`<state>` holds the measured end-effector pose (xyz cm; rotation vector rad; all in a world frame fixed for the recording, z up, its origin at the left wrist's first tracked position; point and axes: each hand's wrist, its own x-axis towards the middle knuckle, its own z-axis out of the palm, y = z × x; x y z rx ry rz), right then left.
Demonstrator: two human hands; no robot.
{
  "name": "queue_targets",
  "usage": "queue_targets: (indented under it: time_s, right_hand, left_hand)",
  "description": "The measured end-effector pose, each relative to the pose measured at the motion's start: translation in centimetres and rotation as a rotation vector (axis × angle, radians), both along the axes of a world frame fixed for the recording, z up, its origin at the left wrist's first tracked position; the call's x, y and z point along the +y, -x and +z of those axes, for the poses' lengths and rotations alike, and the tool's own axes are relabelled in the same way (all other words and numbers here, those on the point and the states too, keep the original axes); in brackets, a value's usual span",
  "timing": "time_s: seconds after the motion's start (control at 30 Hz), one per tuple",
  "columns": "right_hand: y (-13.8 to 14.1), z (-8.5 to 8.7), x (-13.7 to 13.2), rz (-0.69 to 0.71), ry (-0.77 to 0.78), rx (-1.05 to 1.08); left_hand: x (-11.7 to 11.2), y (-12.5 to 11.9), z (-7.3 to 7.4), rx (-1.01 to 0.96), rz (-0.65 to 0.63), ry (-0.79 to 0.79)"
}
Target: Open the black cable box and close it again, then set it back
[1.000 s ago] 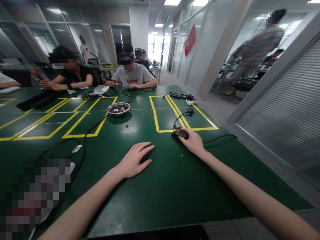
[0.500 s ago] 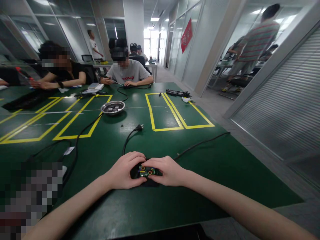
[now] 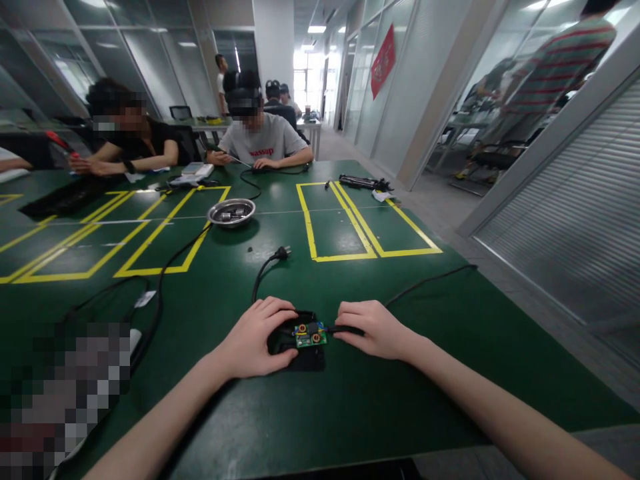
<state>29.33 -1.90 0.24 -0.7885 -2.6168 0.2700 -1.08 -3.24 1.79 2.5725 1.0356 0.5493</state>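
Observation:
A small black open case with a green circuit board (image 3: 309, 335) inside lies on the green table (image 3: 350, 400) in front of me. My left hand (image 3: 257, 337) curls round the case's left side and holds it. My right hand (image 3: 375, 328) rests just right of the case, its fingers closed on the black cable (image 3: 430, 279) where it leaves the case. A second black cord with a plug (image 3: 281, 253) runs away from the case toward the table's middle.
A metal dish (image 3: 231, 213) with small parts sits between yellow tape rectangles (image 3: 367, 233). Black cables (image 3: 160, 293) trail at left. Two people sit at the far side of the table; a black tool (image 3: 361, 181) lies far right.
My right hand pulled the case from the yellow rectangle toward me. My left hand took its left side. Since half a second ago my right hand has shifted right onto the cable, uncovering the board.

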Motion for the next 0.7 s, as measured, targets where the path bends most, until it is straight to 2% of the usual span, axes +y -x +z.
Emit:
queue_targets:
  time_s: [0.17, 0.33, 0.57, 0.7]
  right_hand:
    - [1.2, 0.1, -0.3, -0.038, 0.07, -0.066]
    - [2.2, 0.2, -0.3, -0.156, 0.107, -0.154]
    - [2.4, 0.0, -0.6, -0.256, 0.123, -0.116]
    - [2.4, 0.3, -0.6, -0.299, 0.148, -0.111]
  left_hand:
    - [0.2, 0.1, -0.1, 0.026, 0.02, -0.013]
    - [0.4, -0.5, -0.1, 0.053, 0.015, -0.038]
    - [1.0, -0.7, -0.2, 0.042, 0.026, -0.034]
    - [1.2, -0.2, -0.5, -0.045, 0.024, -0.035]
